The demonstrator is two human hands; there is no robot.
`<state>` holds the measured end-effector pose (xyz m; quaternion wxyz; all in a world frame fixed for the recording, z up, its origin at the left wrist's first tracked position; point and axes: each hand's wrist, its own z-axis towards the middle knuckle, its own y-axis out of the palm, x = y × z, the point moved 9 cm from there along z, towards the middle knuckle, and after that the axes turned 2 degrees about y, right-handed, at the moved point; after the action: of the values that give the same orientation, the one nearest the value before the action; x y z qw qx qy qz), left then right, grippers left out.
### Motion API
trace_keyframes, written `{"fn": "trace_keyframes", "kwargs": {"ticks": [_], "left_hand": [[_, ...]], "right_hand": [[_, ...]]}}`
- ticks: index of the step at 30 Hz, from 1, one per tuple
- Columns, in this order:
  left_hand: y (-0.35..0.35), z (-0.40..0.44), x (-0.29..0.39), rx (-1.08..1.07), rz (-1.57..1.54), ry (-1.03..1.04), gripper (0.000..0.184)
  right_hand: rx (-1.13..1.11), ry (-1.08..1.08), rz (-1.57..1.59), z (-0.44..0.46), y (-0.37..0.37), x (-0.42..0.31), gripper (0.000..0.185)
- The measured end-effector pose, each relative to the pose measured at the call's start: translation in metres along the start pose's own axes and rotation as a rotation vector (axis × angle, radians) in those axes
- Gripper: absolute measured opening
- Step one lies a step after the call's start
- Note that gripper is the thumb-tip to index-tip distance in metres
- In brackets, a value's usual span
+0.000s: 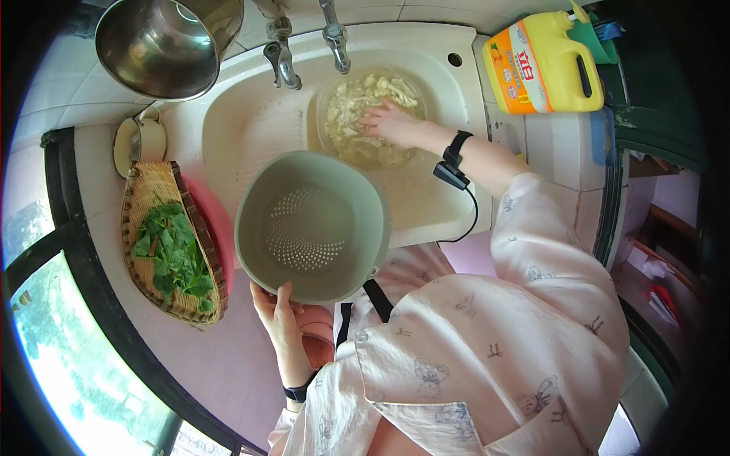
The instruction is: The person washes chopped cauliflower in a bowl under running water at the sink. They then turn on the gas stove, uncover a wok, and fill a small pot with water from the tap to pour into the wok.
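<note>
My left hand [278,315] grips the near rim of a grey-green colander [308,220], thumb on the rim and fingers beneath; the colander is tilted and its perforated inside shows. My right hand [389,124] lies spread over pale vegetable pieces [363,99] in water, in a clear round bowl [325,137]. That bowl stands in the right basin of the white sink [449,190]. The fingers of my right hand are apart, with the tips at the pieces.
A woven basket [137,258] of green leaves [173,254] rests at the left, beside a pink basin [215,220]. A steel pot [156,49], an enamel mug [152,137], taps [283,61] and a yellow detergent jug [559,68] line the back.
</note>
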<state>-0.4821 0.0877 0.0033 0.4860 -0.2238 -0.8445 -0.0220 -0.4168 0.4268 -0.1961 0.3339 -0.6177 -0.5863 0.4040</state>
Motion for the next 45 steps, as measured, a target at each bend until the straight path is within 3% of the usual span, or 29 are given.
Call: {"fn": "trace_keyframes", "kwargs": {"ticks": [1, 3, 5, 9, 12, 14, 15, 17, 18, 20, 24, 30, 33, 35, 36, 38, 39, 41, 45], "left_hand": [[0.000, 0.000, -0.001, 0.008, 0.012, -0.006, 0.023], [0.000, 0.001, -0.002, 0.006, 0.009, -0.007, 0.023], [-0.002, 0.003, -0.004, 0.008, 0.012, -0.010, 0.023], [0.003, 0.007, -0.010, -0.064, -0.011, -0.011, 0.029], [0.008, 0.004, -0.006, -0.045, 0.002, -0.025, 0.026], [0.010, 0.002, -0.006, -0.028, 0.008, -0.037, 0.023], [0.010, 0.002, -0.006, -0.026, -0.002, -0.034, 0.024], [0.006, 0.002, -0.005, -0.022, -0.009, -0.028, 0.024], [0.006, 0.002, -0.004, -0.029, -0.017, -0.022, 0.024], [0.005, 0.000, -0.004, -0.038, -0.023, -0.018, 0.025], [0.003, 0.001, -0.008, -0.006, -0.014, -0.029, 0.026], [0.003, 0.001, -0.003, -0.022, 0.003, -0.021, 0.026], [-0.001, 0.000, 0.000, 0.007, 0.001, -0.016, 0.026], [-0.002, 0.001, 0.000, 0.025, -0.010, -0.015, 0.026], [-0.003, 0.001, -0.001, 0.014, -0.024, -0.010, 0.026], [-0.004, -0.001, -0.001, 0.002, -0.037, -0.009, 0.026], [-0.004, -0.001, 0.001, 0.010, -0.033, -0.017, 0.026], [-0.004, 0.000, 0.000, 0.019, -0.029, -0.025, 0.026], [0.000, 0.002, -0.001, 0.003, -0.038, -0.037, 0.027]], "right_hand": [[-0.120, 0.001, 0.053, -0.006, 0.006, 0.009, 0.070], [-0.028, 0.084, 0.224, -0.009, 0.001, 0.026, 0.077], [0.358, 0.398, 0.357, -0.029, -0.042, 0.052, 0.092], [0.374, 0.527, 0.465, -0.002, -0.010, 0.043, 0.110], [0.200, 0.708, 0.382, 0.010, 0.009, 0.035, 0.115], [0.128, 0.770, 0.548, 0.009, 0.018, 0.036, 0.119], [0.131, 0.771, 0.547, 0.010, 0.019, 0.043, 0.119], [-0.117, 0.598, 0.796, 0.021, 0.042, 0.041, 0.123], [-0.113, 0.598, 0.797, 0.016, 0.035, 0.041, 0.123], [0.110, 0.682, 0.806, -0.004, 0.001, 0.046, 0.125], [0.102, 0.679, 0.708, 0.009, 0.011, 0.019, 0.126], [0.058, 0.733, 0.448, 0.026, 0.014, 0.037, 0.106], [0.024, 0.634, 0.721, 0.036, 0.048, 0.045, 0.093], [0.257, 0.573, 0.771, 0.029, 0.039, 0.049, 0.092], [0.259, 0.570, 0.767, 0.025, 0.037, 0.052, 0.092], [0.193, 0.472, 1.152, 0.023, 0.044, 0.046, 0.104], [0.193, 0.470, 1.149, 0.021, 0.040, 0.042, 0.104], [0.429, 0.628, 0.931, 0.004, 0.018, 0.036, 0.117], [0.316, 0.529, 0.613, 0.018, -0.018, -0.003, 0.123]]}}
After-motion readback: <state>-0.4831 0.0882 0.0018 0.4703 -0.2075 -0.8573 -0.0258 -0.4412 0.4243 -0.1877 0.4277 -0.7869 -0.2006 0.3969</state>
